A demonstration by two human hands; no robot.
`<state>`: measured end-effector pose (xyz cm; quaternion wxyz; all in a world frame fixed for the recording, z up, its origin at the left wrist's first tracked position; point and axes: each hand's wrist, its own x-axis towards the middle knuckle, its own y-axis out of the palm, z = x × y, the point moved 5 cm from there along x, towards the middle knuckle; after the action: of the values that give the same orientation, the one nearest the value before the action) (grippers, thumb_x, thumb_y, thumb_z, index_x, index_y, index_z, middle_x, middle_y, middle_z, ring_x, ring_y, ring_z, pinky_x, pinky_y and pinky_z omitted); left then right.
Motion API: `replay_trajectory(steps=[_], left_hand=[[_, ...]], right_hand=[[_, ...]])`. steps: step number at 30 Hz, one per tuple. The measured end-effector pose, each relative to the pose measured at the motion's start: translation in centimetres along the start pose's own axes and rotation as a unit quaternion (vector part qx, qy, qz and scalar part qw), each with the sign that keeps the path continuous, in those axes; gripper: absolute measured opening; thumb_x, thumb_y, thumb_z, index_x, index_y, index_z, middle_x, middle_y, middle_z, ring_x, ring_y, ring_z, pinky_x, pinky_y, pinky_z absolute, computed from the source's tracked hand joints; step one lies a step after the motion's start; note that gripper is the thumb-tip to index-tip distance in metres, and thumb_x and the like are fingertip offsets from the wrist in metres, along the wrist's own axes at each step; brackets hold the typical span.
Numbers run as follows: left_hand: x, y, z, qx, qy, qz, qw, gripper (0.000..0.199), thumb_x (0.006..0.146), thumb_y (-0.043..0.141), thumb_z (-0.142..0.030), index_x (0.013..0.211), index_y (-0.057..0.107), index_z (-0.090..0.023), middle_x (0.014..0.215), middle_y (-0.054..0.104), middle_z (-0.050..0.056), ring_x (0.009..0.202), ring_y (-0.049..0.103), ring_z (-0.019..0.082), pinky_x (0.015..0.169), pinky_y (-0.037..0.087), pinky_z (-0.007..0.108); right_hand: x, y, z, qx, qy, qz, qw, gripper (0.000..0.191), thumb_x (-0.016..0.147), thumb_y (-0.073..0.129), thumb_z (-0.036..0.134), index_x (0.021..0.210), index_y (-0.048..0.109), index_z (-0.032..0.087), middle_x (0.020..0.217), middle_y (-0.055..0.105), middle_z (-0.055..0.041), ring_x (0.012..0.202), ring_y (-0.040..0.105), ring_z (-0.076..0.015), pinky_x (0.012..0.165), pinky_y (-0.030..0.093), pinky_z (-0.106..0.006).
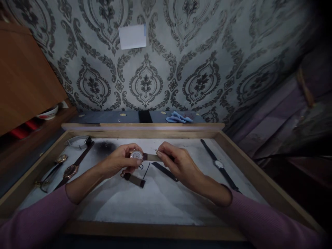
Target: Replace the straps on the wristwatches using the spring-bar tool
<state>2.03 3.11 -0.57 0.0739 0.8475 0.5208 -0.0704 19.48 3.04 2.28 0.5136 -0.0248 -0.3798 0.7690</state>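
Note:
My left hand (120, 159) is closed around a round rose-gold watch (136, 155) with a light dial, held above the white bottom of a wooden tray (145, 133). A strap piece (153, 157) runs from its case toward my right hand (176, 160). The fingers of my right hand are pinched on a thin metal tool (156, 150) near that strap. Below the watch lie a brown strap piece (135, 180) with a dark end and a thin dark rod (146, 170). A dark flat strip (164, 171) lies partly beneath my right hand.
Several watches lie at the tray's left, among them a brown-strapped one (70, 171). A dark-strapped watch (219, 164) lies at the right. Behind the tray is a blue cloth (178, 117). An orange-brown cabinet (28, 79) stands left; a curtain hangs right.

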Motion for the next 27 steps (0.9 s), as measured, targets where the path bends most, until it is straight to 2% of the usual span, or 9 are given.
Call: replay_trajectory(steps=[6,10,12,14,16,19,21,23,27], left_hand=[[0.1,-0.3,-0.3,-0.047,0.004,-0.067,0.997,0.032,0.06,0.078,-0.03,0.078,0.059,-0.013,0.054,0.047,-0.007,0.042,0.035,0.003,0.039,0.02,0.016],[0.1,-0.6,-0.1,-0.094,0.012,-0.09,0.991,0.032,0.061,0.08,-0.031,0.077,0.061,-0.011,0.055,0.042,-0.008,0.044,0.027,0.002,0.038,0.014,0.015],[0.1,-0.7,-0.1,-0.114,0.024,-0.104,0.988,0.029,0.063,0.08,-0.028,0.077,0.061,-0.012,0.06,0.045,-0.006,0.047,0.033,0.003,0.037,0.019,0.013],[0.1,-0.6,0.1,-0.142,0.03,-0.121,0.982,0.027,0.065,0.08,-0.026,0.079,0.06,-0.013,0.069,0.052,-0.004,0.055,0.046,0.004,0.038,0.027,0.011],[0.1,-0.4,0.4,-0.178,0.013,-0.128,0.975,0.027,0.068,0.078,-0.025,0.084,0.058,-0.015,0.077,0.059,-0.001,0.064,0.058,0.009,0.041,0.038,0.011],[0.2,-0.1,0.9,-0.22,-0.014,-0.111,0.969,0.025,0.075,0.073,-0.022,0.091,0.055,-0.016,0.083,0.066,0.004,0.069,0.066,0.013,0.048,0.05,0.017],[0.2,0.0,0.9,-0.228,-0.017,-0.099,0.968,0.023,0.078,0.071,-0.022,0.092,0.053,-0.016,0.083,0.068,0.006,0.067,0.067,0.014,0.049,0.052,0.018],[0.2,-0.1,0.7,-0.223,-0.01,-0.099,0.97,0.023,0.079,0.07,-0.022,0.092,0.052,-0.016,0.08,0.068,0.005,0.064,0.067,0.013,0.048,0.051,0.017],[0.1,-1.1,-0.4,-0.165,0.018,-0.121,0.979,0.022,0.077,0.07,-0.026,0.088,0.056,-0.014,0.068,0.065,0.001,0.052,0.059,0.008,0.046,0.043,0.014]], right_hand=[[-0.2,0.4,0.0,-0.008,-0.01,0.011,1.0,0.021,0.093,0.044,0.027,0.074,0.047,0.019,0.057,0.048,0.0044,0.05,0.04,-0.0086,0.05,0.033,-0.022],[-0.4,1.4,-0.1,0.059,0.023,0.054,0.997,0.016,0.094,0.043,0.029,0.081,0.045,0.019,0.059,0.055,0.0035,0.046,0.047,-0.0076,0.047,0.037,-0.02],[-0.6,1.9,-0.2,0.104,0.047,0.078,0.99,0.015,0.095,0.042,0.032,0.085,0.043,0.02,0.061,0.057,0.003,0.044,0.051,-0.0076,0.045,0.039,-0.019],[-0.8,2.5,-0.2,0.141,0.062,0.096,0.983,0.016,0.095,0.042,0.036,0.089,0.041,0.021,0.066,0.06,0.002,0.044,0.054,-0.0082,0.043,0.04,-0.018],[-1.0,3.0,-0.1,0.16,0.061,0.115,0.979,0.018,0.095,0.042,0.038,0.09,0.039,0.021,0.066,0.06,0.002,0.046,0.057,-0.0089,0.043,0.042,-0.018],[-1.2,3.5,0.3,0.166,0.037,0.143,0.975,0.02,0.096,0.041,0.04,0.089,0.039,0.021,0.059,0.057,0.0042,0.047,0.056,-0.0097,0.047,0.044,-0.02],[-1.3,3.6,0.4,0.169,0.025,0.155,0.973,0.021,0.096,0.041,0.041,0.09,0.04,0.021,0.056,0.056,0.0044,0.046,0.054,-0.0096,0.047,0.045,-0.02],[-1.3,3.6,0.4,0.172,0.029,0.158,0.972,0.021,0.097,0.04,0.041,0.091,0.04,0.021,0.062,0.06,0.0018,0.048,0.056,-0.0095,0.048,0.046,-0.021],[-1.0,3.1,-0.1,0.158,0.044,0.122,0.979,0.017,0.096,0.039,0.036,0.091,0.039,0.02,0.074,0.065,-0.0033,0.054,0.062,-0.0114,0.052,0.049,-0.023]])
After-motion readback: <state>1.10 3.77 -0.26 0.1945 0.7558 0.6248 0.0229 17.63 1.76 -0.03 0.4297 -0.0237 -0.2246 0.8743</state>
